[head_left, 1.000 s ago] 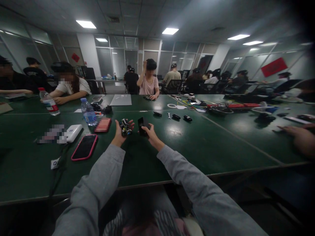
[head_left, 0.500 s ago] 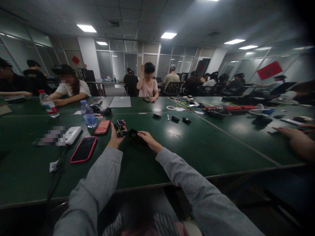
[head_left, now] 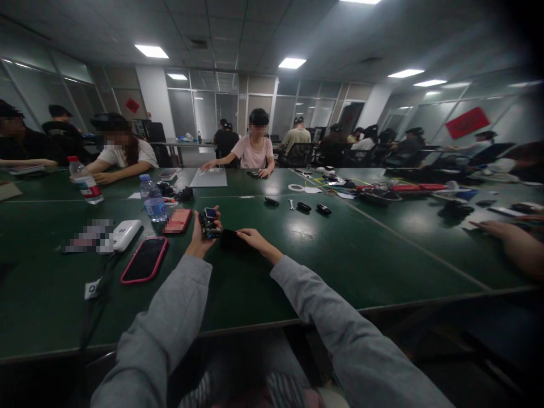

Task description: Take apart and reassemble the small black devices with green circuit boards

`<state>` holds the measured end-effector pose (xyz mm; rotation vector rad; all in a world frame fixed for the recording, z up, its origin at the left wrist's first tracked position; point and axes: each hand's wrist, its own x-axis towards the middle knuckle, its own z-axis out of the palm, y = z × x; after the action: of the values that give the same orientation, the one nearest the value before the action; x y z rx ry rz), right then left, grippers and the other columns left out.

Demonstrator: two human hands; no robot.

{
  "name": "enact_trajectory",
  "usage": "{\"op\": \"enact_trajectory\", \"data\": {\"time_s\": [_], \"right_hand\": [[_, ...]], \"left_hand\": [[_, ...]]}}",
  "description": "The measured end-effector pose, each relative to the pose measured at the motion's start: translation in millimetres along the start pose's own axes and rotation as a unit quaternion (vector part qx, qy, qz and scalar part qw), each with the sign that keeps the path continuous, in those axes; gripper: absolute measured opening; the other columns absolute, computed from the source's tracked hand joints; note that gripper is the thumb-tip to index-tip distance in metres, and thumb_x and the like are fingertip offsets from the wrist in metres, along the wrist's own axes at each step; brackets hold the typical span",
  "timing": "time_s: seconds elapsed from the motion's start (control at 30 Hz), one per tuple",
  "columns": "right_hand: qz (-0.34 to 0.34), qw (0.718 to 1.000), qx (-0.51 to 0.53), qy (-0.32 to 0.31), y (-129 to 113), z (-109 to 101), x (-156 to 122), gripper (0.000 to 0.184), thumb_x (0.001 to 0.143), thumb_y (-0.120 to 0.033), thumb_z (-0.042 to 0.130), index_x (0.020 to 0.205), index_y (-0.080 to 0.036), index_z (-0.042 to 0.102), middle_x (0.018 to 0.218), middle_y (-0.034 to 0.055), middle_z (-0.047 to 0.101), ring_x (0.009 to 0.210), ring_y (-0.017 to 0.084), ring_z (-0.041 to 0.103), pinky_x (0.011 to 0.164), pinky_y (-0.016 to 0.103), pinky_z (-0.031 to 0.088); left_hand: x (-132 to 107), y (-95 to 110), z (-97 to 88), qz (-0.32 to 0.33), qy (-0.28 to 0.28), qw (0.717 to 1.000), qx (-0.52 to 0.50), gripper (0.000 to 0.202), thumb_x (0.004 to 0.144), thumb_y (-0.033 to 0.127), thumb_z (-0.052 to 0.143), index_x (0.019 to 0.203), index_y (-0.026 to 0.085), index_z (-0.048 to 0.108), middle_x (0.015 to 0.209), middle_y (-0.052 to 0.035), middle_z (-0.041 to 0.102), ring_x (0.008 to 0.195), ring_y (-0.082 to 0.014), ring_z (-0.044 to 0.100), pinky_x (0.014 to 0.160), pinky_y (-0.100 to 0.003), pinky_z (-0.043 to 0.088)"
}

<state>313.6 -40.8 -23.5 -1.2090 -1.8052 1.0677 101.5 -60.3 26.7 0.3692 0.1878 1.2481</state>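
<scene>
My left hand (head_left: pixel 199 239) is closed around a small circuit board (head_left: pixel 209 225) with a little screen at its top, holding it up above the green table. Just to the right, my right hand (head_left: pixel 254 239) pinches the edge of a black cover (head_left: pixel 232 239), whose dark shape blends into the shadow. A small gap separates board and cover. Left of my left hand lies a red phone-like case (head_left: pixel 177 221). A phone with a pink rim (head_left: pixel 145 260) rests nearer to me, its dark screen facing up.
Two bottles, a clear blue-labelled one (head_left: pixel 153 199) and a red-capped one (head_left: pixel 85 180), stand at the left beside a white power bank (head_left: pixel 126 235). Ahead lie a small wrench (head_left: pixel 291 204) and black parts (head_left: pixel 303 207). A co-worker's hand (head_left: pixel 504 235) rests at the right.
My right hand has turned the black cover, so its opening no longer shows. The board in my left hand has tilted slightly. The person opposite has lowered an arm onto the grey sheet.
</scene>
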Motion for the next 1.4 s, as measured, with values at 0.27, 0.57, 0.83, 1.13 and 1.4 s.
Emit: {"op": "enact_trajectory", "data": {"time_s": [0.27, 0.57, 0.83, 1.13, 1.4], "right_hand": [[-0.102, 0.975, -0.034, 0.194, -30, -6, -12, 0.029, 0.093, -0.032, 0.051, 0.113, -0.016, 0.067, 0.106, 0.0074, 0.067, 0.098, 0.017, 0.061, 0.096, 0.033, 0.047], [-0.300, 0.923, -0.164, 0.174, -84, 33, -40, 0.059, 0.091, -0.030, 0.056, 0.148, -0.026, 0.042, 0.139, 0.0101, 0.045, 0.130, 0.024, 0.044, 0.113, 0.042, 0.040], [-0.240, 0.939, -0.174, 0.173, -60, 32, -12, 0.086, 0.082, -0.018, 0.062, 0.159, -0.023, 0.022, 0.141, 0.0139, 0.040, 0.134, 0.027, 0.038, 0.117, 0.049, 0.035], [-0.084, 0.958, 0.230, 0.152, -61, 5, -8, 0.084, 0.070, -0.041, 0.079, 0.140, -0.024, 0.035, 0.123, 0.0074, 0.059, 0.100, 0.017, 0.063, 0.086, 0.032, 0.055], [-0.004, 0.940, 0.303, 0.159, -61, 3, -7, 0.069, 0.068, -0.040, 0.079, 0.124, -0.024, 0.043, 0.104, 0.0014, 0.063, 0.082, 0.013, 0.062, 0.074, 0.027, 0.053]], "left_hand": [[2, -1, 6.9, 0.016, 0.005, 1.000, 0.020, 0.051, 0.100, 0.055, 0.037, 0.125, 0.017, 0.059, 0.086, -0.0056, 0.067, 0.051, -0.0074, 0.051, 0.050, -0.021, 0.047], [7, -8, 32.6, 0.100, 0.124, 0.982, 0.102, 0.050, 0.099, 0.056, 0.038, 0.089, 0.015, 0.066, 0.076, -0.0059, 0.070, 0.067, -0.0160, 0.067, 0.063, -0.027, 0.056], [-5, -16, 59.9, 0.047, 0.015, 0.992, 0.118, 0.037, 0.104, 0.036, 0.039, 0.086, 0.015, 0.064, 0.086, -0.0051, 0.070, 0.082, -0.0153, 0.068, 0.082, -0.028, 0.055], [-17, -9, 59.7, 0.023, -0.064, 0.980, 0.189, 0.036, 0.097, 0.025, 0.050, 0.132, 0.020, 0.061, 0.128, -0.0127, 0.064, 0.114, -0.0238, 0.065, 0.095, -0.035, 0.052], [-1, 21, 23.4, 0.148, 0.108, 0.962, 0.202, 0.021, 0.096, 0.026, 0.052, 0.111, 0.021, 0.066, 0.102, -0.0065, 0.072, 0.089, -0.0166, 0.071, 0.074, -0.026, 0.055]]}}
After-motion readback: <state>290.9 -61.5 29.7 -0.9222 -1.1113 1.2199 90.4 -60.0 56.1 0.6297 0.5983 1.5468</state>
